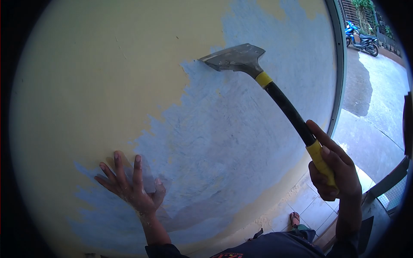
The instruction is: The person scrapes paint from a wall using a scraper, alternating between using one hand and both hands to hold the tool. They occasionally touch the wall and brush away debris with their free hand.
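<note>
My right hand [333,170] is wrapped round the yellow grip of a long-handled scraper [287,106]. Its wide metal blade [235,57] lies against the wall at the border between yellow paint [116,77] and a bared bluish-grey patch [215,129]. The right index finger stretches along the black shaft. My left hand [137,187] rests on the wall at lower left, fingers spread, holding nothing. Specks of dust cling to its wrist.
A green-grey frame [338,69] edges the wall on the right. Beyond it, a blue motorbike [363,39] stands on concrete paving [378,103]. Scraped flakes [264,221] lie along the wall's foot on the tiled floor [316,213], near my sandalled foot [294,219].
</note>
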Available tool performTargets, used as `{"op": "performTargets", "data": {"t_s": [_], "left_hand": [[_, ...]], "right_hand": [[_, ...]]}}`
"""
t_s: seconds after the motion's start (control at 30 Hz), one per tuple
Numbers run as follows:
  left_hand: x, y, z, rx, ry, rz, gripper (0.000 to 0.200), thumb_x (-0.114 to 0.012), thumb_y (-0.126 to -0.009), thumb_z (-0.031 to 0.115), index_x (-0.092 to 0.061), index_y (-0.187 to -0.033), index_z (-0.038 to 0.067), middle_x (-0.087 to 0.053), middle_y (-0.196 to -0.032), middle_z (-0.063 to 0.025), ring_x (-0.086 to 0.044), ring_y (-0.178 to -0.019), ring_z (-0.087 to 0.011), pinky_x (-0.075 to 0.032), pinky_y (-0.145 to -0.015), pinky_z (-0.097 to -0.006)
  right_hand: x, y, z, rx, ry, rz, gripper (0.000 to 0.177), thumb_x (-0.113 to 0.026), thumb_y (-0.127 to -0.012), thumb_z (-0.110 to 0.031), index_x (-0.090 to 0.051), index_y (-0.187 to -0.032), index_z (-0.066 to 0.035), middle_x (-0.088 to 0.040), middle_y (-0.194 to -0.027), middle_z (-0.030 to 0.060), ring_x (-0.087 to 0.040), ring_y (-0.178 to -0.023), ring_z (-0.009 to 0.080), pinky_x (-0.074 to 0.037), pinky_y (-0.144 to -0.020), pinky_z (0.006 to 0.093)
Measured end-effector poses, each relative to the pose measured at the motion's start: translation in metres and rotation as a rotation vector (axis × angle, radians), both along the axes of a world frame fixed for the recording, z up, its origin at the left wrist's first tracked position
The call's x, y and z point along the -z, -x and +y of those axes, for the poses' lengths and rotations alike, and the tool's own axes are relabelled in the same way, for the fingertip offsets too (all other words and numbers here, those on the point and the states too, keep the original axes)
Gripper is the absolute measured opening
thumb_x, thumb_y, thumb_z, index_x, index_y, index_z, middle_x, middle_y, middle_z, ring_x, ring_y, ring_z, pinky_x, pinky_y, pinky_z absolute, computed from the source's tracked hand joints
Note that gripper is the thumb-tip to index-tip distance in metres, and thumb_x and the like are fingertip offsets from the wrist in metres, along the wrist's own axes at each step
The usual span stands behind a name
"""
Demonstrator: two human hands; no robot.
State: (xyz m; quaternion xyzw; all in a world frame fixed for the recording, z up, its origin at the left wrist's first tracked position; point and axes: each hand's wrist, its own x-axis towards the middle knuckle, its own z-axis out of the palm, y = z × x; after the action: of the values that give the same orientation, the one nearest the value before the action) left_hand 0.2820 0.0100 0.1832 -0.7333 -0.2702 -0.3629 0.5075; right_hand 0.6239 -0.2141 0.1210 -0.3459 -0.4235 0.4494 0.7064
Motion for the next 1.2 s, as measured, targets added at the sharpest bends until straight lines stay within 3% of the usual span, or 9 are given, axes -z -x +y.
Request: {"op": "performTargets", "data": {"t_s": [0.3,0.37,0.47,0.67,0.77,0.87,1.2], "left_hand": [[-0.004,-0.005,-0.004,0.004,-0.009,-0.013,0.057,-0.045,-0.085,0.048,-0.05,-0.134,0.02,-0.038,-0.145,-0.0184,-0.016,-0.141,-0.0433,-0.002,-0.109,-0.065],[-0.009,-0.004,-0.01,0.055,0.068,-0.008,0.053,-0.047,-0.082,0.049,-0.054,-0.13,0.028,-0.037,-0.145,-0.0125,-0.012,-0.143,-0.0394,0.001,-0.108,-0.0695],[-0.02,-0.01,-0.021,0.018,0.053,0.112,0.055,-0.048,-0.08,0.049,-0.052,-0.131,0.03,-0.036,-0.146,-0.0102,-0.011,-0.144,-0.0373,0.002,-0.106,-0.0715],[-0.037,-0.03,-0.016,-0.054,0.095,0.304,0.06,-0.053,-0.077,0.043,-0.049,-0.135,0.028,-0.034,-0.148,-0.0112,-0.018,-0.142,-0.0389,0.002,-0.107,-0.0713],[-0.035,-0.035,-0.009,-0.069,0.103,0.28,0.053,-0.054,-0.08,0.044,-0.052,-0.132,0.032,-0.035,-0.147,-0.008,-0.017,-0.143,-0.0333,-0.002,-0.106,-0.0727],[-0.037,-0.036,-0.01,-0.051,0.131,0.293,0.062,-0.058,-0.075,0.039,-0.048,-0.135,0.028,-0.034,-0.147,-0.0108,-0.021,-0.141,-0.0382,-0.004,-0.108,-0.0705],[-0.036,-0.037,-0.012,-0.066,0.124,0.286,0.063,-0.06,-0.075,0.038,-0.048,-0.135,0.028,-0.033,-0.147,-0.0104,-0.021,-0.141,-0.0372,-0.006,-0.109,-0.069]], "right_hand": [[-0.003,-0.002,-0.001,0.0,0.01,0.004,0.052,-0.033,-0.101,-0.027,-0.021,-0.149,-0.009,-0.049,-0.057,0.0078,-0.044,-0.033,0.0091,-0.041,-0.033,0.0232],[-0.003,-0.002,-0.001,-0.021,0.037,0.019,0.052,-0.033,-0.101,-0.028,-0.021,-0.149,-0.01,-0.048,-0.057,0.0079,-0.044,-0.033,0.0093,-0.041,-0.033,0.0234],[-0.003,-0.004,-0.001,-0.011,0.034,-0.004,0.052,-0.033,-0.101,-0.028,-0.021,-0.149,-0.01,-0.049,-0.059,0.0083,-0.044,-0.034,0.0094,-0.041,-0.033,0.0236],[0.003,-0.006,0.004,-0.042,-0.003,0.0,0.053,-0.033,-0.102,-0.029,-0.021,-0.149,-0.01,-0.049,-0.06,0.008,-0.043,-0.035,0.009,-0.042,-0.034,0.0236],[0.004,-0.007,0.005,-0.051,-0.01,0.006,0.053,-0.033,-0.102,-0.029,-0.02,-0.149,-0.009,-0.048,-0.06,0.0072,-0.044,-0.036,0.0085,-0.042,-0.034,0.0235],[0.007,-0.009,0.007,-0.053,-0.028,-0.001,0.053,-0.033,-0.102,-0.029,-0.019,-0.149,-0.008,-0.049,-0.061,0.0065,-0.045,-0.037,0.008,-0.043,-0.035,0.0232],[0.002,-0.006,0.004,-0.081,-0.017,0.018,0.054,-0.033,-0.102,-0.029,-0.019,-0.149,-0.009,-0.049,-0.063,0.0074,-0.046,-0.038,0.0085,-0.043,-0.035,0.0229]]}}
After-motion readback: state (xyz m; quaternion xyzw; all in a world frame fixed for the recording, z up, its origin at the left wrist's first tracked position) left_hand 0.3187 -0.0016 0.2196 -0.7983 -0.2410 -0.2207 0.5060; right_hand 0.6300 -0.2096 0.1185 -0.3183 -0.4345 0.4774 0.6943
